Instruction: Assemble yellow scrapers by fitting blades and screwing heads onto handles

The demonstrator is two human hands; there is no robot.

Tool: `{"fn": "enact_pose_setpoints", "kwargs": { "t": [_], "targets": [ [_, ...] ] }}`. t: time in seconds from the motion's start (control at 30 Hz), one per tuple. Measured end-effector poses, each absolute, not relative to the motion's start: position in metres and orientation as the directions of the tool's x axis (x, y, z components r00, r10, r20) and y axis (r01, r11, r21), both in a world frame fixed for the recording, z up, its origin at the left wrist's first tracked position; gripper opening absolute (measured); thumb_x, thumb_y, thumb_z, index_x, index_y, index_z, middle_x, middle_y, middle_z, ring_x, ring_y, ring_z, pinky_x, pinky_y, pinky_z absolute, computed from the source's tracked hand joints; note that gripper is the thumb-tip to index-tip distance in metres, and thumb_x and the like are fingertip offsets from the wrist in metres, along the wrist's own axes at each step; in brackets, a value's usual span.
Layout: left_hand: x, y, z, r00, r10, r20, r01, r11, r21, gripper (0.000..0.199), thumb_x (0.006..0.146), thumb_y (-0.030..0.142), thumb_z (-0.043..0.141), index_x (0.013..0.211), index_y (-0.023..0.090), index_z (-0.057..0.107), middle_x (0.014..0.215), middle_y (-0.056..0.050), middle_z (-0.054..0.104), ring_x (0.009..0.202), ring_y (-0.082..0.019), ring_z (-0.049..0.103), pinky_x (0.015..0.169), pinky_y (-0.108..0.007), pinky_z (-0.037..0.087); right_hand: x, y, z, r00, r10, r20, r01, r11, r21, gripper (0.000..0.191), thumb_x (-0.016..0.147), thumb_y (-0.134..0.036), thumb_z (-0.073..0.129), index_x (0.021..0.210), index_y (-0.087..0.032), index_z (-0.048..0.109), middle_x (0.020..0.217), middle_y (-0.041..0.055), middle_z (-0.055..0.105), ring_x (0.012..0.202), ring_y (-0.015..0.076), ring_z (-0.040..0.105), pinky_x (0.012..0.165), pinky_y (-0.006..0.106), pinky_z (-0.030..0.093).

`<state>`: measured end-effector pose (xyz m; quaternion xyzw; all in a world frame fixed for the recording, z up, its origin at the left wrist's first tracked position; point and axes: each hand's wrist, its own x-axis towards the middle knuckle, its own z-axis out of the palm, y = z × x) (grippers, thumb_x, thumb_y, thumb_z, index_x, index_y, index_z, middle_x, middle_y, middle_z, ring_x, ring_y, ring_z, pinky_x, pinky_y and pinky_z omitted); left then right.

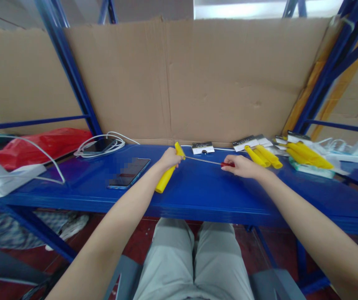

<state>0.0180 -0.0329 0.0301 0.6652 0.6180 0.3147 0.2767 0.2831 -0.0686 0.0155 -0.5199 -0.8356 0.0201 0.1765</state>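
My left hand [170,158] is closed around a yellow tool with a round tube-like handle [164,181] and a short crosswise head, tilted above the blue table. Between the thumb and fingers of my right hand [240,166] is the red handle of a screwdriver [205,161]. Its thin metal shaft points left and reaches the tool's yellow head beside my left fingers. Whether the tip is inside the head or only touching it, I cannot tell. Several loose yellow tubes [262,156] lie to the right of my right hand.
A phone [129,173] lies left of my left hand. Behind are a coiled white cable [102,146], a red bag [48,143] and a black-and-white card [202,147]. More yellow pieces [310,155] and a white power strip [347,156] lie right. Cardboard [216,79] closes the back.
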Motion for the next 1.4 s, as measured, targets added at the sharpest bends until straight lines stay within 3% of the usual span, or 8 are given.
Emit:
{"fn": "enact_pose_setpoints", "kwargs": {
  "t": [0.17,0.33,0.5,0.7,0.93,1.23,1.4],
  "targets": [
    [0.0187,-0.0327,0.0294,0.033,0.997,0.076,0.659,-0.079,0.748,0.02,0.076,0.009,0.056,0.057,0.014,0.049,0.04,0.003,0.046,0.037,-0.008,0.045,0.045,-0.021,0.036,0.2835,-0.0673,0.0138,-0.408,0.874,0.264,0.822,0.477,-0.31,0.019,0.074,-0.036,0.06,0.08,-0.02,0.05,0.075,0.0046,0.063,0.065,0.0172,0.057,0.059,0.027,0.042],
    [0.0184,-0.031,0.028,0.044,0.996,0.076,0.667,-0.086,0.74,0.02,0.076,0.011,0.057,0.057,0.014,0.049,0.04,0.003,0.046,0.037,-0.01,0.046,0.044,-0.022,0.036,0.283,-0.0669,0.0142,-0.367,0.884,0.29,0.859,0.442,-0.26,0.016,0.071,-0.027,0.06,0.074,-0.021,0.046,0.071,0.0023,0.06,0.059,0.0147,0.053,0.055,0.025,0.039],
    [0.0173,-0.0281,0.0262,0.03,0.997,0.071,0.672,-0.073,0.737,0.019,0.076,0.01,0.056,0.059,0.014,0.049,0.04,0.003,0.046,0.038,-0.01,0.047,0.045,-0.022,0.036,0.2818,-0.0689,0.0165,-0.395,0.876,0.277,0.864,0.457,-0.212,0.016,0.078,-0.034,0.054,0.072,-0.02,0.052,0.068,0.0039,0.06,0.058,0.0159,0.053,0.055,0.027,0.037],
    [0.0175,-0.0281,0.0271,0.027,0.997,0.072,0.659,-0.071,0.748,0.018,0.075,0.009,0.057,0.059,0.013,0.05,0.041,0.003,0.047,0.038,-0.009,0.047,0.045,-0.022,0.038,0.2807,-0.0711,0.0169,-0.434,0.869,0.238,0.826,0.489,-0.281,0.023,0.083,-0.038,0.046,0.073,-0.019,0.054,0.066,0.0047,0.06,0.058,0.0163,0.053,0.056,0.027,0.039],
    [0.0178,-0.0286,0.0276,0.04,0.997,0.072,0.667,-0.08,0.741,0.02,0.076,0.011,0.056,0.058,0.014,0.049,0.041,0.003,0.046,0.036,-0.009,0.045,0.043,-0.021,0.036,0.2845,-0.0673,0.0124,-0.415,0.86,0.296,0.813,0.497,-0.304,0.022,0.069,-0.035,0.061,0.074,-0.021,0.044,0.067,0.0013,0.059,0.058,0.0146,0.052,0.055,0.025,0.038],
    [0.0182,-0.0308,0.0291,0.032,0.997,0.069,0.672,-0.073,0.737,0.021,0.076,0.011,0.057,0.057,0.014,0.049,0.039,0.003,0.046,0.036,-0.009,0.045,0.044,-0.021,0.036,0.2789,-0.0735,0.0191,-0.379,0.891,0.249,0.879,0.431,-0.204,0.017,0.081,-0.036,0.05,0.075,-0.02,0.053,0.067,0.0046,0.063,0.059,0.0167,0.055,0.056,0.027,0.037],
    [0.0184,-0.0308,0.0286,0.032,0.997,0.072,0.657,-0.075,0.75,0.021,0.076,0.01,0.057,0.057,0.014,0.049,0.04,0.003,0.046,0.036,-0.008,0.045,0.044,-0.02,0.036,0.2801,-0.0717,0.0179,-0.379,0.896,0.23,0.871,0.429,-0.237,0.017,0.083,-0.035,0.048,0.077,-0.019,0.054,0.069,0.0052,0.063,0.061,0.0168,0.056,0.057,0.027,0.039]
  ]
}}
